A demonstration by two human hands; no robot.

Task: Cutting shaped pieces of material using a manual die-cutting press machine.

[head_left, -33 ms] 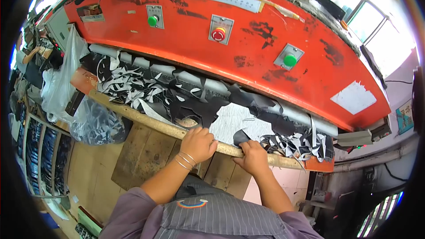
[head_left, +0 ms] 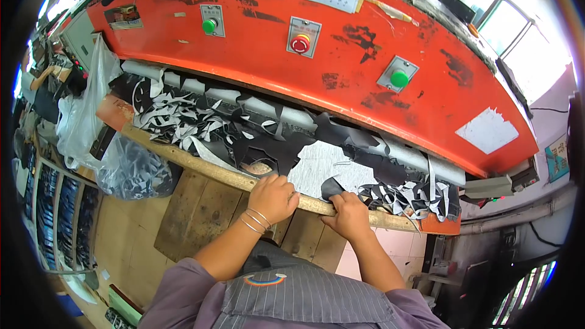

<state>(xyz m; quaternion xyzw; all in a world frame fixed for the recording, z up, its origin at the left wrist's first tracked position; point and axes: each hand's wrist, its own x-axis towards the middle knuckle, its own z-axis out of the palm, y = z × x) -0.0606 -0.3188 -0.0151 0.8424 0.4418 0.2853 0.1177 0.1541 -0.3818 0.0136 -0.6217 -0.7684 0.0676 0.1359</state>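
My left hand (head_left: 274,201) curls its fingers over the wooden rail (head_left: 201,163) along the machine bed's front edge. Two thin bangles circle that wrist. To its right, my right hand (head_left: 348,216) grips the same rail, thumb below and fingertips on top. A small dark scrap (head_left: 332,187) lies against those fingertips; whether they pinch it is hidden. Between and beyond the hands shows a pale, scored cutting surface (head_left: 332,164). Around it lie a dark sheet with cut-out gaps (head_left: 283,152) and heaps of black-and-white offcuts (head_left: 177,113).
Behind the bed rises a red machine front (head_left: 256,55) with green buttons (head_left: 399,79) and a red button (head_left: 300,43). A clear bag of scraps (head_left: 134,170) hangs at the left, near a rack (head_left: 64,213). Wooden boards (head_left: 195,213) lie below the rail.
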